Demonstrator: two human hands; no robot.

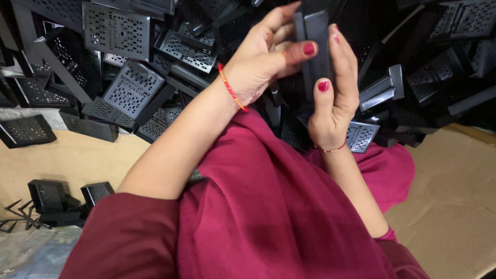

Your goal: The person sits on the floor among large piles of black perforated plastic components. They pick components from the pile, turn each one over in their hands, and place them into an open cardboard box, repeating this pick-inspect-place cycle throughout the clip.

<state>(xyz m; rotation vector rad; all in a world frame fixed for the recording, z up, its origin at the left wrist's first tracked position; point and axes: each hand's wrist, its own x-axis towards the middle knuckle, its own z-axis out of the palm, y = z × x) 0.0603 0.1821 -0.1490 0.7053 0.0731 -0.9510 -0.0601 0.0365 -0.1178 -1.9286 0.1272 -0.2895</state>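
My left hand (266, 54) and my right hand (336, 93) both grip one black plastic piece (316, 39), held upright between them above my lap. The left thumb presses on its front face and the right fingers wrap its right edge. Both wrists carry a thin red thread band. The lower part of the piece is hidden behind my thumbs. A magenta cloth (268, 206) covers my lap and arms below the hands.
A big heap of black perforated plastic panels (132, 88) fills the top of the view behind my hands. Brown cardboard (454, 196) lies on the floor at right and left. Two small black boxes (62, 196) sit at lower left next to thin metal parts.
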